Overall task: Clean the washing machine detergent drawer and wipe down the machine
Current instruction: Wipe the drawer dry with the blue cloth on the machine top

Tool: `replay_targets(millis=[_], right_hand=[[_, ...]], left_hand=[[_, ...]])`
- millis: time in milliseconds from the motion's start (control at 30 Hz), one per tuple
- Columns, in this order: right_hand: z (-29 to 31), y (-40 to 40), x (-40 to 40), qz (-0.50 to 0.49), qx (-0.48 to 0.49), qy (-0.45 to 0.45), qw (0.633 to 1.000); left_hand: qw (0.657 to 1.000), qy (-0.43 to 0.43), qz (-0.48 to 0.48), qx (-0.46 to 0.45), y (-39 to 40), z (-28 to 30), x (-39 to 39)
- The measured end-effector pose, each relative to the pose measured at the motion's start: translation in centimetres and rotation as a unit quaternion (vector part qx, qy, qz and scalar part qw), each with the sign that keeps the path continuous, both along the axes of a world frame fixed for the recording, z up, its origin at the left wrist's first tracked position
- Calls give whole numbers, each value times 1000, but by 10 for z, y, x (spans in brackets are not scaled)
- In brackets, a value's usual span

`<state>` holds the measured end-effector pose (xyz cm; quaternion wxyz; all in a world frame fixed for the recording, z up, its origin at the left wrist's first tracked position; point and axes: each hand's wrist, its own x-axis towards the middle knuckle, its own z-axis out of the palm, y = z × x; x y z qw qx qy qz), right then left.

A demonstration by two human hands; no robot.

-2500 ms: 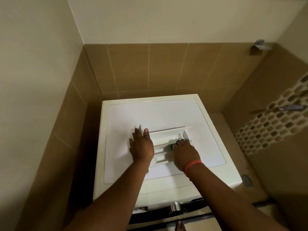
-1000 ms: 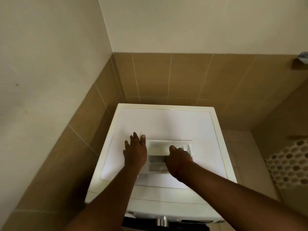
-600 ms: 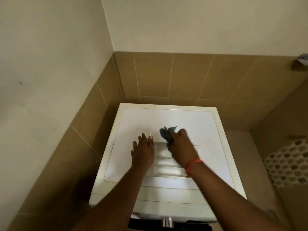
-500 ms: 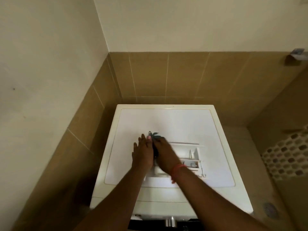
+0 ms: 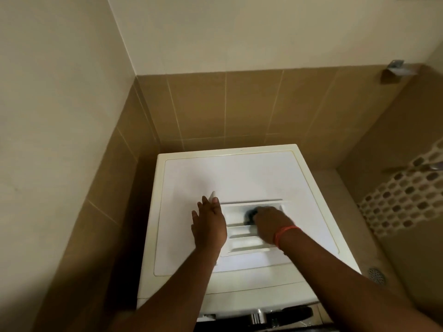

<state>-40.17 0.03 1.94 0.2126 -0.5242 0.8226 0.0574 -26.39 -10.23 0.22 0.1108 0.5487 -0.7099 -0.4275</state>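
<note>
Left hand (image 5: pixel 209 226) lies flat, fingers straight; right hand (image 5: pixel 269 224) is curled.

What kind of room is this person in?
Most likely a bathroom or washroom. A white washing machine stands in a corner of brown tiled walls, there is a drain in the floor beside it, and a metal tap sticks out of the wall on the right.
</note>
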Motion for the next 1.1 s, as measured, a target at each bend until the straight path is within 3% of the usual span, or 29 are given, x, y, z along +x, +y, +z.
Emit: replay_targets(millis=[100, 200, 233, 333, 400, 533, 600, 667, 733, 800, 967, 1033, 1100], right_hand=[[5, -20, 35, 23, -74, -127, 989], [15, -15, 33, -1, -86, -172, 981], [19, -9, 25, 3, -57, -151, 987], [26, 4, 4, 16, 98, 39, 994], [25, 2, 8, 18, 122, 76, 990], [20, -8, 33, 43, 2, -77, 996], [25, -7, 31, 37, -9, -133, 990], [29, -2, 19, 40, 39, -108, 993], [34, 1, 5, 41, 132, -1, 990], [35, -3, 5, 38, 165, 37, 985], [14, -16, 31, 94, 15, -142, 985], [15, -13, 20, 90, 9, -163, 982], [19, -4, -1, 82, 48, -114, 989]], left_hand=[[1000, -8, 14, 7, 2, 4, -1], [1000, -7, 6, -5, 4, 8, 1], [1000, -2, 4, -6, 4, 10, 2], [1000, -3, 5, -8, 2, 9, 3], [1000, -9, 4, -16, 3, 9, 4], [999, -31, 1, -26, 5, 13, 1], [999, -44, 2, -29, 5, 15, 1], [998, -50, 2, -33, 5, 15, 1], [997, -58, 1, -44, 5, 15, 2], [996, -71, 1, -51, 5, 15, 2], [989, -133, -3, -70, 8, 20, -2], [986, -149, -9, -74, 8, 22, -2], [984, -159, -16, -81, 8, 22, -1]])
